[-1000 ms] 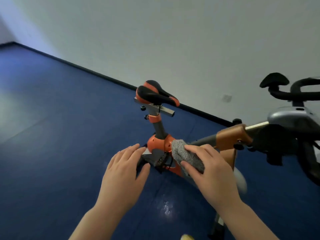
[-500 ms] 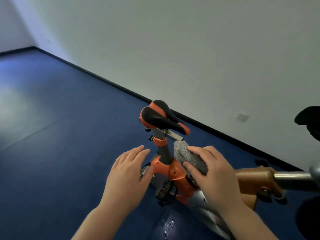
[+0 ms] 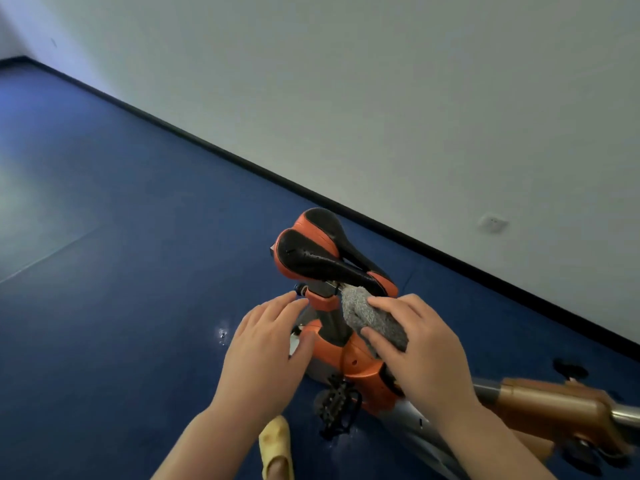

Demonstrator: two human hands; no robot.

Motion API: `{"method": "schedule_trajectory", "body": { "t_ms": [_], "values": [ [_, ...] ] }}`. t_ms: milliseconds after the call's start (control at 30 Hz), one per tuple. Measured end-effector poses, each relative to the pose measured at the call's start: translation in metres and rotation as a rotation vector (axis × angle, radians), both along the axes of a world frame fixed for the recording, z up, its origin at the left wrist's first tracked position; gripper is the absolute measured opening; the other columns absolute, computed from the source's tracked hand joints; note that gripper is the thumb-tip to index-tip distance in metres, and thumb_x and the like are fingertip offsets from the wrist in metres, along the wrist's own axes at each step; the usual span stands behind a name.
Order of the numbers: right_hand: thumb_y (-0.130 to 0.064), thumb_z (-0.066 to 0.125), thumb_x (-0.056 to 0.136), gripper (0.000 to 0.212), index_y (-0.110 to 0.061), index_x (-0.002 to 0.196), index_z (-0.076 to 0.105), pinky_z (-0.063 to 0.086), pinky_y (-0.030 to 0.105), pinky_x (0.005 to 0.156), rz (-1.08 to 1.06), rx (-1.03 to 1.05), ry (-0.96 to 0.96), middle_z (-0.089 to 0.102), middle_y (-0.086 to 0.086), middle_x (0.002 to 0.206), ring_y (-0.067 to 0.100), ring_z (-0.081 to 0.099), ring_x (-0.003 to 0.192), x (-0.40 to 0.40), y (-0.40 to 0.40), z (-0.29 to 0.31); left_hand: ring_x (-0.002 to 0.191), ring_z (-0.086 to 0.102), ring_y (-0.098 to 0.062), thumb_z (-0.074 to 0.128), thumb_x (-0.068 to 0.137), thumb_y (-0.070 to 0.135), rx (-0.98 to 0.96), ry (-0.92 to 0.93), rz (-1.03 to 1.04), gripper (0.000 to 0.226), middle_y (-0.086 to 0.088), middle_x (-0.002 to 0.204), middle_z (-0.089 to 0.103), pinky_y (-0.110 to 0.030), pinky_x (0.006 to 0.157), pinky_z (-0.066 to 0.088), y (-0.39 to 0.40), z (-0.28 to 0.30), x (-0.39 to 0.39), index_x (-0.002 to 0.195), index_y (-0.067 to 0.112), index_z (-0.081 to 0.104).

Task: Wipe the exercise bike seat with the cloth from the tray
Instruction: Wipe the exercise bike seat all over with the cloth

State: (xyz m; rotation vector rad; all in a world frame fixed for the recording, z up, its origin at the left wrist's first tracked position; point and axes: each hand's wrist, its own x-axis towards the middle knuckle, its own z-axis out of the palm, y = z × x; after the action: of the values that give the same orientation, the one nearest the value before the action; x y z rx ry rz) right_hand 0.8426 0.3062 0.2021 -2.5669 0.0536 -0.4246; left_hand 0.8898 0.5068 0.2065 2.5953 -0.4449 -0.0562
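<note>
The black, perforated exercise bike seat with orange edging (image 3: 322, 254) is sitting atop its dark post (image 3: 334, 323), nose pointing toward the lower right. Taking the seat as landmark: the fuzzy grey cloth (image 3: 372, 318) is hanging just below and beside the seat's nose, its upper end appearing to reach the underside there, though actual contact cannot be told. The right hand (image 3: 420, 355) is gripping the cloth, fingers lying over its top and thumb pressing in from below, bunching the fabric into a roll. The left hand (image 3: 268, 355) is hovering below the seat's wide rear end, fingers spread flat and loose, holding nothing; its fingertips (image 3: 294, 299) are lying close by the small knob (image 3: 299, 289) on the seat clamp, contact uncertain. Below the seat, the orange frame housing (image 3: 360, 365) and a black studded pedal (image 3: 337, 407) are showing between the two forearms. Farther to the lower right of the seat, a copper-coloured frame tube (image 3: 550, 414) is running off toward the edge. A yellow slipper (image 3: 275, 445) is showing on the blue floor (image 3: 121, 271) well below the seat.
</note>
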Motion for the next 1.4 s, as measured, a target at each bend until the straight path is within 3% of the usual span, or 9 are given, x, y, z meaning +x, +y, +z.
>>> {"method": "schedule_trajectory", "body": {
  "t_ms": [333, 467, 600, 767, 900, 967, 1133, 1300, 1400],
  "values": [
    [-0.039, 0.066, 0.08, 0.035, -0.031, 0.114, 0.061, 0.047, 0.017, 0.068, -0.139, 0.044, -0.045, 0.055, -0.017, 0.098, 0.001, 0.054, 0.088, 0.092, 0.041, -0.008, 0.132, 0.032, -0.008, 0.045, 0.089, 0.045, 0.04, 0.01, -0.191, 0.049, 0.016, 0.145, 0.038, -0.024, 0.109, 0.02, 0.02, -0.011, 0.123, 0.136, 0.033, 0.042],
    [-0.04, 0.064, 0.082, 0.041, -0.028, 0.12, 0.06, 0.048, 0.017, 0.069, -0.198, 0.016, -0.036, 0.055, -0.015, 0.099, 0.003, 0.054, 0.089, 0.093, 0.032, -0.017, 0.133, 0.032, -0.009, 0.045, 0.089, 0.044, 0.037, 0.045, -0.246, 0.048, 0.016, 0.145, 0.039, -0.026, 0.11, 0.02, 0.012, -0.016, 0.137, 0.136, 0.033, 0.042],
    [-0.03, 0.07, 0.08, 0.049, -0.021, 0.127, 0.058, 0.042, 0.013, 0.06, -0.26, -0.051, -0.01, 0.053, -0.009, 0.095, 0.005, 0.052, 0.082, 0.091, 0.007, -0.032, 0.134, 0.031, -0.006, 0.043, 0.09, 0.046, 0.033, 0.054, -0.299, 0.047, 0.018, 0.146, 0.037, -0.028, 0.112, 0.022, -0.004, -0.028, 0.137, 0.136, 0.036, 0.041],
    [-0.021, 0.071, 0.079, 0.054, -0.022, 0.13, 0.056, 0.041, 0.019, 0.054, -0.161, -0.146, 0.048, 0.049, -0.007, 0.091, 0.007, 0.045, 0.077, 0.088, -0.029, -0.053, 0.137, 0.023, -0.002, 0.035, 0.088, 0.049, -0.004, 0.125, -0.272, 0.051, 0.021, 0.15, 0.027, -0.029, 0.115, 0.021, -0.027, -0.048, 0.113, 0.138, 0.039, 0.034],
    [-0.028, 0.069, 0.082, 0.049, -0.024, 0.129, 0.056, 0.046, 0.026, 0.059, 0.01, -0.185, 0.104, 0.048, -0.007, 0.091, 0.01, 0.046, 0.079, 0.087, -0.046, -0.072, 0.137, -0.012, 0.01, 0.031, 0.087, 0.048, -0.014, 0.127, -0.22, 0.061, 0.025, 0.153, 0.001, -0.025, 0.115, 0.003, -0.048, -0.069, 0.095, 0.145, 0.04, 0.014],
    [-0.032, 0.067, 0.084, 0.05, -0.023, 0.131, 0.055, 0.048, 0.028, 0.061, 0.073, -0.165, 0.129, 0.049, -0.004, 0.091, 0.011, 0.047, 0.08, 0.087, -0.05, -0.079, 0.137, -0.018, 0.007, 0.032, 0.089, 0.046, 0.016, 0.112, -0.194, 0.064, 0.022, 0.154, -0.005, -0.029, 0.117, 0.002, -0.056, -0.077, 0.092, 0.148, 0.036, 0.008],
    [-0.033, 0.059, 0.087, 0.042, -0.017, 0.126, 0.061, 0.046, 0.029, 0.06, 0.181, -0.235, 0.059, 0.051, 0.0, 0.086, 0.015, 0.049, 0.076, 0.116, -0.039, -0.078, 0.141, -0.012, 0.0, 0.039, 0.09, 0.041, 0.039, 0.087, -0.118, 0.067, 0.016, 0.156, 0.0, -0.031, 0.116, -0.001, -0.071, -0.085, 0.085, 0.149, 0.029, 0.01],
    [-0.026, 0.069, 0.082, 0.039, -0.015, 0.118, 0.065, 0.041, 0.029, 0.066, 0.25, -0.299, -0.018, 0.054, 0.0, 0.09, 0.016, 0.047, 0.082, 0.114, -0.07, -0.085, 0.142, -0.009, 0.001, 0.037, 0.089, 0.04, 0.035, 0.064, -0.057, 0.067, 0.016, 0.157, 0.003, -0.031, 0.117, 0.002, -0.078, -0.088, 0.08, 0.149, 0.029, 0.01],
    [-0.026, 0.068, 0.084, 0.037, -0.014, 0.118, 0.065, 0.042, 0.03, 0.078, 0.29, -0.297, -0.063, 0.058, 0.002, 0.098, 0.017, 0.049, 0.095, 0.126, -0.066, -0.088, 0.142, -0.002, 0.001, 0.044, 0.088, 0.033, -0.005, 0.071, -0.028, 0.068, 0.015, 0.156, 0.01, -0.031, 0.117, 0.007, -0.082, -0.087, 0.079, 0.149, 0.028, 0.015]
  ]
}}
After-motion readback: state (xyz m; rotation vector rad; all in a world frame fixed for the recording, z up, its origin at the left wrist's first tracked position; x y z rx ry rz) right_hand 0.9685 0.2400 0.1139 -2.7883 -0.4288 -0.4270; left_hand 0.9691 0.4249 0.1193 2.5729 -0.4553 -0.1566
